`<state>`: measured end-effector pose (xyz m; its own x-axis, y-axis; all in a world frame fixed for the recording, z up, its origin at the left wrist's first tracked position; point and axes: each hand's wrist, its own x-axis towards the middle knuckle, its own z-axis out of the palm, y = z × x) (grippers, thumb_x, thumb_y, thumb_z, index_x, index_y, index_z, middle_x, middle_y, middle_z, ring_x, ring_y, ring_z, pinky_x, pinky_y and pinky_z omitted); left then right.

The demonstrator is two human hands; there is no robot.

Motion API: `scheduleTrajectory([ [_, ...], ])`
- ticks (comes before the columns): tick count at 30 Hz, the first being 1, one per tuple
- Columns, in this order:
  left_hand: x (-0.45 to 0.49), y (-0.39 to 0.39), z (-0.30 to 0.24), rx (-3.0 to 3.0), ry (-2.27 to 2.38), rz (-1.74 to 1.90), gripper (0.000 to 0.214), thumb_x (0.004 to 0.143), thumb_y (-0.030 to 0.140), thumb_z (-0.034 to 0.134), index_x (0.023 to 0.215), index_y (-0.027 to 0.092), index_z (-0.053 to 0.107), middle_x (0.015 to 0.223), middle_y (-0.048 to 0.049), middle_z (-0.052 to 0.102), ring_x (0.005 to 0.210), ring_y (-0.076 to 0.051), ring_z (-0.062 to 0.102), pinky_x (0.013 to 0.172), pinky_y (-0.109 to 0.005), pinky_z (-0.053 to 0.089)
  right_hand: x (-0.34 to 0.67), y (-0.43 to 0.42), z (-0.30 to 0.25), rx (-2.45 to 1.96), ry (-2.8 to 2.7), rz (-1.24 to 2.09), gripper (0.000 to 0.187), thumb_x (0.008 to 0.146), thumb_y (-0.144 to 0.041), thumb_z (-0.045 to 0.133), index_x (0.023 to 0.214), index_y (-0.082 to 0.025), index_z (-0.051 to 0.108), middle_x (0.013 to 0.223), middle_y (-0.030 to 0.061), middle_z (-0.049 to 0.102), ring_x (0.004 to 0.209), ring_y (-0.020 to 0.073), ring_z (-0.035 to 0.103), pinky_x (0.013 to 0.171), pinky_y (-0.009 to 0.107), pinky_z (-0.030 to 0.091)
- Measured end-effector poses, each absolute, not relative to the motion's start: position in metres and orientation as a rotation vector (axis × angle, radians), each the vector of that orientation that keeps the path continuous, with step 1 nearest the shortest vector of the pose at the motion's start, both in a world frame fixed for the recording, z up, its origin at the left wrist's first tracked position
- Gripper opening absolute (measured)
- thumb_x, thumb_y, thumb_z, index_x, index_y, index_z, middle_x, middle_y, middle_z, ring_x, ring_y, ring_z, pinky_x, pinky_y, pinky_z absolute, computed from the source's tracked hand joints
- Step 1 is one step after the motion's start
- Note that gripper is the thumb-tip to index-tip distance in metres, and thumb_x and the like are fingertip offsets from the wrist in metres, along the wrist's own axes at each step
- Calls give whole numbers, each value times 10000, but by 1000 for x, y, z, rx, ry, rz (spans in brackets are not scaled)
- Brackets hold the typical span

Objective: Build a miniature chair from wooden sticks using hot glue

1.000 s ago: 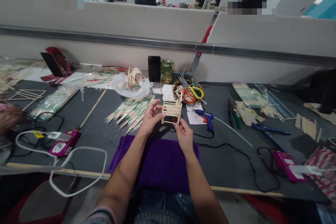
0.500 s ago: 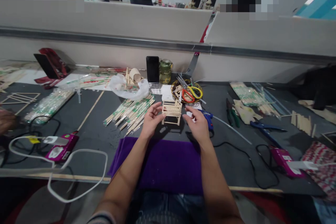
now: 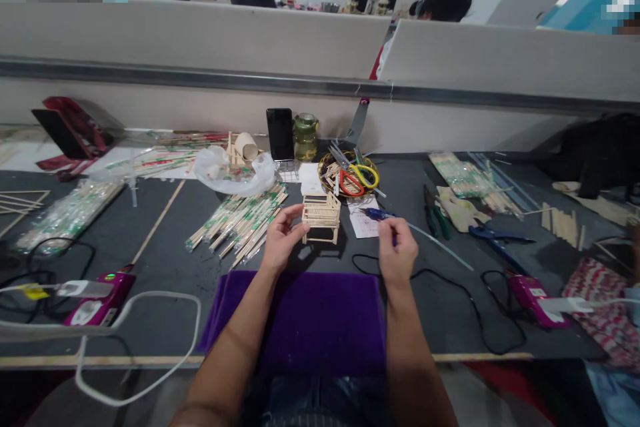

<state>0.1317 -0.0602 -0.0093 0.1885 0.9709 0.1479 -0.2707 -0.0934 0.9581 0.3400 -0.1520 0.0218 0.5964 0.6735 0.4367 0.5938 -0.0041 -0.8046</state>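
A small chair-like frame of thin wooden sticks (image 3: 321,219) stands on the dark table in front of me. My left hand (image 3: 283,238) pinches its left side between thumb and fingers. To the right, my right hand (image 3: 399,252) is closed around the handle of a blue glue gun (image 3: 379,214); the handle is mostly covered by my fingers. The gun's nozzle points left, over a white paper (image 3: 363,227) with writing. A long clear glue stick (image 3: 445,248) trails out behind the gun.
A purple cloth (image 3: 320,320) lies at the table's front. Behind the frame are a basket with scissors (image 3: 367,177), a phone (image 3: 280,135) and a green jar (image 3: 305,137). Bundled sticks (image 3: 245,220) lie left; pliers (image 3: 437,213) lie right. A black cord (image 3: 465,287) runs across the table.
My right hand has moved from beside the stick frame to the right and closed on the glue gun. My left hand stays at the frame's left side. The camera view has shifted slightly.
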Motion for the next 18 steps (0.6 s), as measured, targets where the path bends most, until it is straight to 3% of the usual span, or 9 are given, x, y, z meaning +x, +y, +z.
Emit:
scheduleTrajectory([
  [4, 129, -62, -5, 1252, 869, 1226, 309, 675, 331, 838, 938, 215, 726, 1187, -80, 625, 1144, -236, 590, 839, -317, 549, 372, -169, 19, -1851, -1090, -148, 418, 972, -457, 422, 616, -236, 433, 591, -14, 451, 610, 165, 427, 631, 294, 330],
  [8, 127, -63, -1, 1281, 916, 1169, 248, 672, 359, 839, 839, 206, 738, 1158, -90, 614, 1149, -254, 579, 785, -308, 549, 393, -169, 12, -1969, -1363, -223, 367, 957, -426, 458, 659, -226, 535, 630, 30, 540, 664, 198, 469, 660, 317, 325],
  [10, 127, -64, 0, 1285, 916, 1151, 268, 669, 376, 840, 851, 205, 741, 1144, -92, 620, 1147, -257, 580, 793, -315, 549, 395, -166, 7, -1986, -1483, -219, 313, 955, -367, 449, 733, -216, 610, 717, 69, 633, 737, 223, 510, 698, 332, 339],
  [14, 125, -63, -2, 1321, 917, 1138, 265, 696, 392, 823, 871, 208, 748, 1124, -88, 625, 1084, -233, 602, 818, -317, 545, 391, -161, -2, -2002, -1563, -282, 305, 945, -303, 434, 1094, -222, 687, 1091, 117, 712, 954, 272, 546, 812, 385, 357],
  [16, 125, -63, -3, 1324, 902, 1124, 265, 707, 395, 816, 894, 217, 754, 1125, -82, 623, 1018, -209, 621, 823, -319, 546, 391, -162, -6, -1998, -1485, -315, 314, 955, -336, 444, 1094, -213, 697, 1007, 119, 724, 900, 261, 564, 839, 398, 357],
  [18, 125, -62, -6, 1320, 877, 1118, 268, 714, 395, 811, 912, 223, 758, 1123, -82, 622, 979, -196, 630, 831, -326, 547, 391, -164, -8, -2001, -1392, -320, 312, 963, -376, 462, 930, -196, 714, 739, 83, 687, 761, 235, 559, 836, 396, 363],
])
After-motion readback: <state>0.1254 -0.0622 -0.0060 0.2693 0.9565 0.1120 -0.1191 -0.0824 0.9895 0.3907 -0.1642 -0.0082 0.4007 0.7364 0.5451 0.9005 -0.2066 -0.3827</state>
